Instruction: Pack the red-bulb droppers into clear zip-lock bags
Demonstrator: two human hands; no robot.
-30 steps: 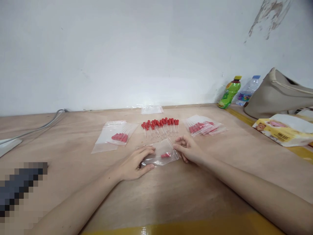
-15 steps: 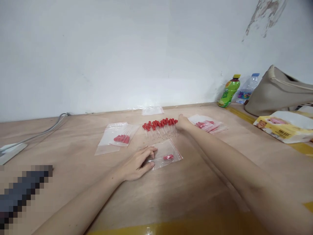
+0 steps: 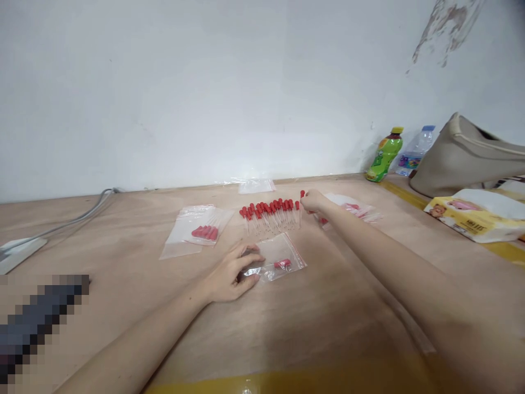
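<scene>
My left hand [image 3: 232, 276] pinches the open end of a small clear zip bag [image 3: 279, 262] lying on the wooden table [image 3: 311, 323]; one red-capped dropper lies inside it. My right hand [image 3: 314, 201] is stretched forward at the right end of a row of red-capped droppers [image 3: 270, 210], its fingers closed on one red-capped dropper [image 3: 302, 194] lifted a little above the row.
A filled bag of droppers [image 3: 203, 230] lies to the left, more filled bags [image 3: 355, 210] to the right, and empty bags [image 3: 256, 185] by the wall. A green bottle [image 3: 384, 153], a water bottle [image 3: 415, 152], a beige bag [image 3: 467, 158] and a tissue pack [image 3: 476, 216] stand at right. A cable [image 3: 74, 219] runs at left.
My right hand left the zip bag, reached forward to the row of droppers and now has one pinched and raised. My left hand stayed on the bag.
</scene>
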